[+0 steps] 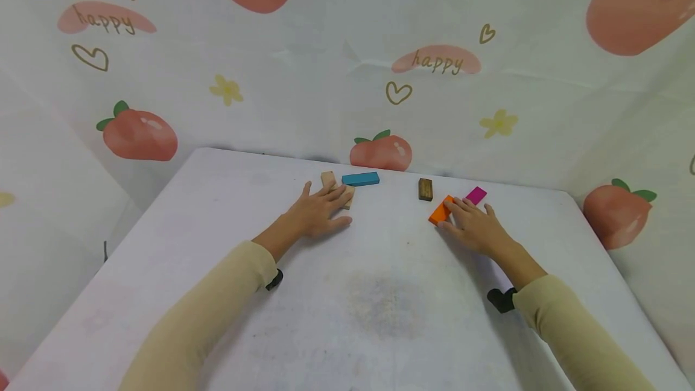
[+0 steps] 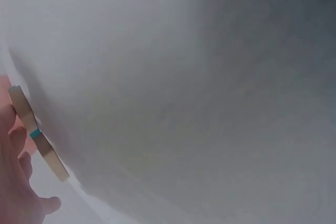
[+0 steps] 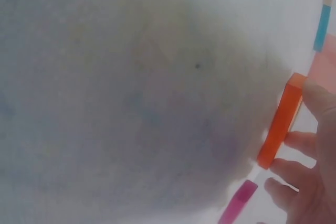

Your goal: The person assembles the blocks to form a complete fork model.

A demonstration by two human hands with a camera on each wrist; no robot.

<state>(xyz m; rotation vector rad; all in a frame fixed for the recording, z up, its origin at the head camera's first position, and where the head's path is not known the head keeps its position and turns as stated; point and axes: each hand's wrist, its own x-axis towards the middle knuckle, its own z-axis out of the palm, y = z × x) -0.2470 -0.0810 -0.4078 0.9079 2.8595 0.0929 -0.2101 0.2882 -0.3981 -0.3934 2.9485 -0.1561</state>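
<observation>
The left hand (image 1: 317, 213) grasps nothing: its fingers spread over two pale blocks (image 1: 327, 178) at its 12 and 2 o'clock, presumably to cover both at once. The right hand (image 1: 476, 228) is likewise unclenched, thumb and fingertips along one long side of the orange block (image 1: 441, 212) at its 10 o'clock, a contact that would suit sliding better than lifting. The pink block (image 1: 477, 195) lies at that hand's 12, the brown block (image 1: 426, 189) at the orange one's 11. The blue block (image 1: 361, 179), at the left hand's 2, sits near the table's (image 1: 304, 330) far edge, probably why the arms stretch forward.
</observation>
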